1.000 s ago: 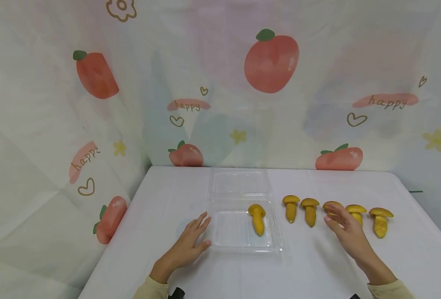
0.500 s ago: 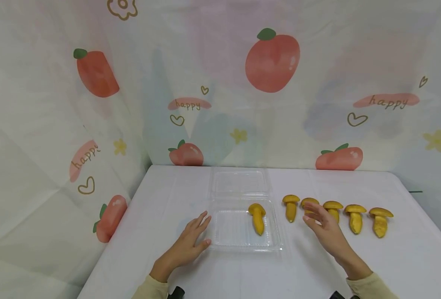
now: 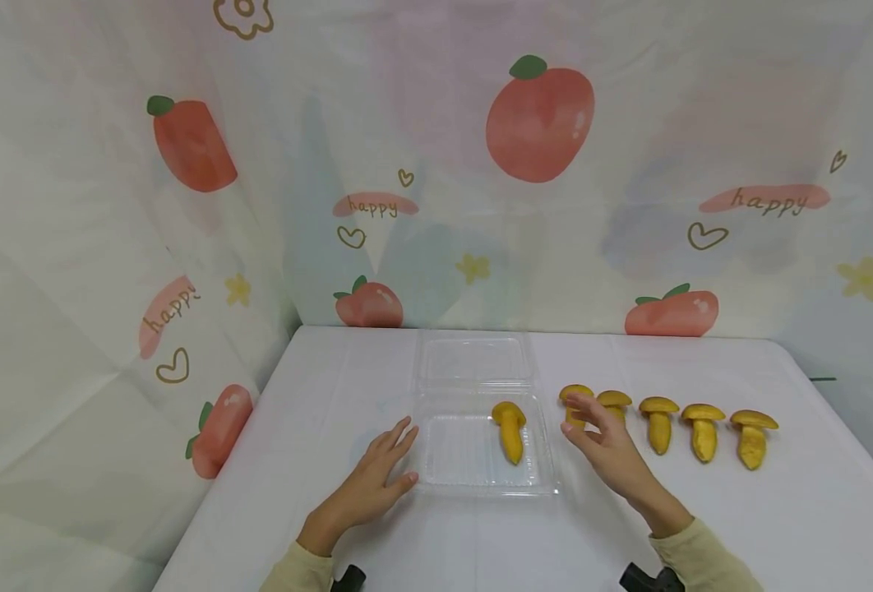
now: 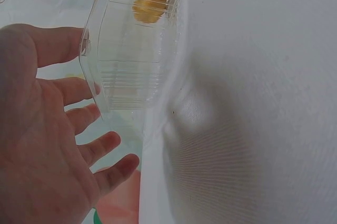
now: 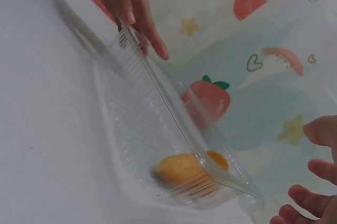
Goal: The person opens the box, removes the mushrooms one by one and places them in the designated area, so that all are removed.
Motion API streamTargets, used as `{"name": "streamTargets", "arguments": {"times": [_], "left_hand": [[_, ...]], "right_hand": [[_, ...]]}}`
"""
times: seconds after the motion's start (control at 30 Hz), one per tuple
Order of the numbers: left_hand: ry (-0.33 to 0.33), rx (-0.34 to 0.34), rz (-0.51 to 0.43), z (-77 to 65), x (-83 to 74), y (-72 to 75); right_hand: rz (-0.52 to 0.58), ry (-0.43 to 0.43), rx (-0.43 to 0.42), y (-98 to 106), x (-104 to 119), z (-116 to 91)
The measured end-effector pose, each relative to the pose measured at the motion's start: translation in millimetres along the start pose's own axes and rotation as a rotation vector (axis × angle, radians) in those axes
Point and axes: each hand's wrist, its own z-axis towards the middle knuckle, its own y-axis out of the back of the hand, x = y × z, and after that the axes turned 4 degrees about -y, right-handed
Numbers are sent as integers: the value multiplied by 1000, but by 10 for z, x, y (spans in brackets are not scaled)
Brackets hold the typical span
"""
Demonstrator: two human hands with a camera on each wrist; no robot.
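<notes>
A clear plastic clamshell box (image 3: 451, 452) lies with its lid folded back, and one yellow mushroom (image 3: 510, 436) rests inside at the right. My left hand (image 3: 366, 483) touches the box's left rim with spread fingers, as the left wrist view shows at the box wall (image 4: 126, 71). Holding nothing, my right hand (image 3: 608, 448) hovers right of the box with its fingers loosely bent. Its fingertips overlap the leftmost mushroom (image 3: 574, 391) of a row in the head view. In the right wrist view, its fingers (image 5: 316, 171) are apart from the box.
Other yellow mushrooms stand in the row to the right: one partly behind the right hand (image 3: 614, 400), then a mushroom (image 3: 659, 423), another mushroom (image 3: 704, 432) and the rightmost mushroom (image 3: 753, 440). A white cloth covers the table (image 3: 481, 543). Behind it hangs a fruit-printed curtain (image 3: 436, 99).
My right hand has moved left along the mushroom row toward the box, uncovering the mushrooms it passed in front of. The left hand, the box and the mushrooms stay in place.
</notes>
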Motion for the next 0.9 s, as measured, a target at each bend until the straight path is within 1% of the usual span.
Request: {"name": "streamTargets", "arguments": {"times": [0.1,0.27,0.57,0.7,0.9], "left_hand": [[1,2,-4,-4,5,-9],[2,5,-10,-3,-5,-1],[-2,-7,-15,12,23,-18],[-1,-11,-11,13,25,-17],[10,-4,-10,16,22,-16]], "right_hand": [[-4,16,6,-64,12,18],[-12,66,9,-169,35,65],[-98,94,56,-343,36,213],[-158,129,75,-417,34,280],[-364,184,98,-497,22,352]]}}
